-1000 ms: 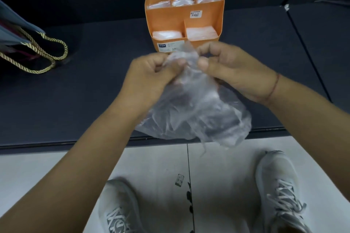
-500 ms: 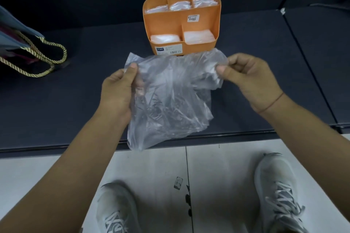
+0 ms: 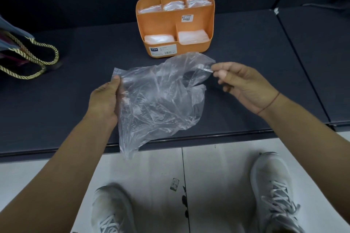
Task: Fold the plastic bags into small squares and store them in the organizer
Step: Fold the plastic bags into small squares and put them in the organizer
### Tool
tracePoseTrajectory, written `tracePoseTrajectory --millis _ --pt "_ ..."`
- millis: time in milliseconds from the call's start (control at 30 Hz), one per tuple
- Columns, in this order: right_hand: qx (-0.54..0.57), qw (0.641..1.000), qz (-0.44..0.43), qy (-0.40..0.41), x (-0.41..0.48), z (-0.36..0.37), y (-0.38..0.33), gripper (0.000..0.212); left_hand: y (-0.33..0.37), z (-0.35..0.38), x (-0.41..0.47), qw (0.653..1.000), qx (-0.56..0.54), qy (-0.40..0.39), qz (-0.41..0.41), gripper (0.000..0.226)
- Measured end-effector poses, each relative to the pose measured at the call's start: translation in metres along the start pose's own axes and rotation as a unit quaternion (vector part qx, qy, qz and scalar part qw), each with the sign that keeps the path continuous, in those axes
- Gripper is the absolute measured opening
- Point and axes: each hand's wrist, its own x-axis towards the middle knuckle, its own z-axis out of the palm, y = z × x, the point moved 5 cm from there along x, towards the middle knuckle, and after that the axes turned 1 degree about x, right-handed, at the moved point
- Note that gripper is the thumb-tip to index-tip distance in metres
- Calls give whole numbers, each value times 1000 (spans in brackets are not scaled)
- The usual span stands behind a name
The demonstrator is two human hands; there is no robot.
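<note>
A clear, crumpled plastic bag [image 3: 161, 98] is spread between my hands above the dark table [image 3: 255, 47]. My left hand [image 3: 105, 101] grips its left edge near the top corner. My right hand [image 3: 244, 87] pinches the bag's top right corner between thumb and fingers. The bag's lower end hangs past the table's front edge. Behind it stands the orange organizer [image 3: 161, 24], upright, with folded clear bags in its three back compartments and two front compartments.
A bag with gold rope handles [image 3: 28, 58] sits at the table's left. A seam splits off another table panel at the right [image 3: 303, 62]. Below the front edge are white floor tiles and my two grey sneakers [image 3: 274, 191].
My hands have moved apart from a bunched grip, pulling the crumpled bag open and wide. The bag now hangs lower and flatter over the table, closer to its surface.
</note>
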Motion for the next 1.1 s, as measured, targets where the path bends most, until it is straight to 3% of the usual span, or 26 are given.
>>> tracePoseTrajectory --millis 67,200,300,400,500,600,667,767,867,1000,1100 --pt "-10 999 3 50 6 -3 2 20 -1 0 2 1000 -2 -2 1 20" --pt "-61 994 28 87 19 -6 7 34 -1 0 5 1000 -4 -2 3 20" --pt "-129 988 -18 85 23 2 5 12 -3 0 6 1000 0 -6 7 20" --pt "-157 973 -80 151 20 -1 -2 17 -4 -2 8 1000 2 -9 8 20" --pt "-179 948 -86 250 11 -16 -7 18 -5 -4 10 1000 6 -12 8 19" --pt "-105 953 -57 277 7 -26 -6 12 -6 -3 11 1000 16 -17 22 19" --pt "32 973 -4 231 10 -25 0 17 -5 -3 10 999 17 -18 33 20" --pt "216 962 99 137 13 -16 7 20 -5 -2 9 999 21 -17 42 22" --pt "145 970 134 140 15 -16 9 18 -4 0 6 998 30 -25 48 23" --pt "75 972 96 200 19 -24 8 3 -2 1 5 998 35 -22 53 25" --pt "57 960 59 268 16 -40 6 11 -3 -1 4 998 31 -13 53 28"
